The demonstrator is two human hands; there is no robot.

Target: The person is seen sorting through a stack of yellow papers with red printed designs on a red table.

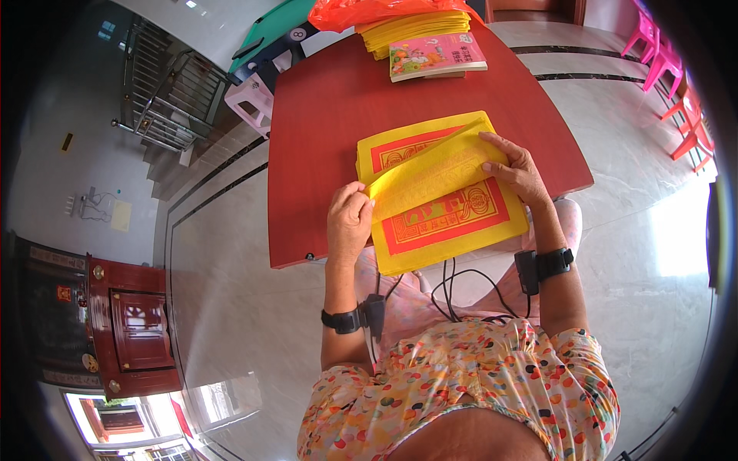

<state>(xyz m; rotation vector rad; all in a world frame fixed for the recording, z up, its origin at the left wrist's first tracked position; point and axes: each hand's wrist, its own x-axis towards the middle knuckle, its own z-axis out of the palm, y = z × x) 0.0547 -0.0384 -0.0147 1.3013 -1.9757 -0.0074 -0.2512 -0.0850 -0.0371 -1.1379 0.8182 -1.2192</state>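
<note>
A stack of yellow joss paper, printed in red with characters and ornaments, lies at the near edge of the table and juts out over it. Its top sheet is bent up across the middle, showing its plain yellow underside. The left end of this raised sheet is pinched between thumb and fingers of my left hand. At the other end, my right hand grips it near the upper right corner. Printed red panels show above and below the fold. How many sheets are lifted is hard to tell.
The red wooden table bears a pink book and another yellow paper pile at its far end, beside an orange-red plastic bag. Black cables hang below the near edge. A pale plastic stool stands at left.
</note>
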